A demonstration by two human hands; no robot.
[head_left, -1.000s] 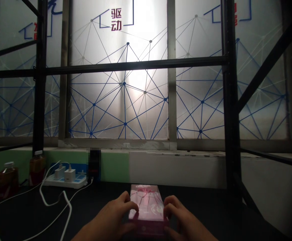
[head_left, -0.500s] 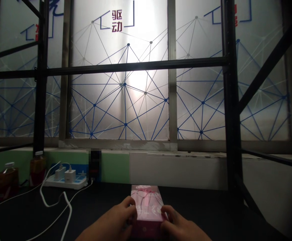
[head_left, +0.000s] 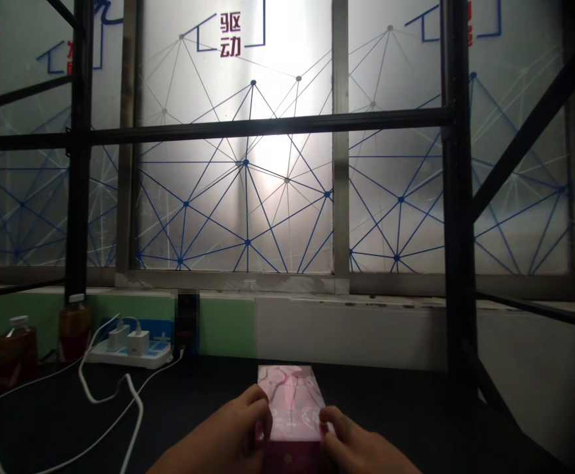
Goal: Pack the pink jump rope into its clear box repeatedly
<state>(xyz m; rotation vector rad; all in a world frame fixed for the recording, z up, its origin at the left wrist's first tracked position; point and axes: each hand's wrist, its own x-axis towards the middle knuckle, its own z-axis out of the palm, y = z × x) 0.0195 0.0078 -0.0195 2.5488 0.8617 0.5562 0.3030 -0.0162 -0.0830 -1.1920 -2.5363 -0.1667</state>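
Two bottles of amber liquid stand at the left end of the black tabletop (head_left: 31, 415), one with a white cap (head_left: 16, 359) and the other (head_left: 74, 336) just behind and to its right. Next along is a white power strip (head_left: 129, 355) holding two white plug chargers (head_left: 138, 343), with white cables (head_left: 86, 375) looping across the tabletop in front of it. Just beyond the strip, against the green wall panel (head_left: 225, 327), stands a dark upright object (head_left: 187, 322), blurred too heavily to identify.

Near the bottom edge of the view, the left hand (head_left: 233, 431) curls around the left side of a pink box (head_left: 291, 401), its fingers bent and closed against the side. The box lies with its long side pointing away from the person, printed with a pale pattern on top and showing a darker magenta front face. The right hand (head_left: 351, 442) grips the opposite side, its fingers also bent and pressed to the box, so the box sits between the two hands. Whether it rests on the tabletop or is slightly raised cannot be told.

Further right are a white wall panel (head_left: 347, 336) and an upright black metal rack frame (head_left: 458, 197), standing before a frosted window (head_left: 396, 197) patterned with blue lines.
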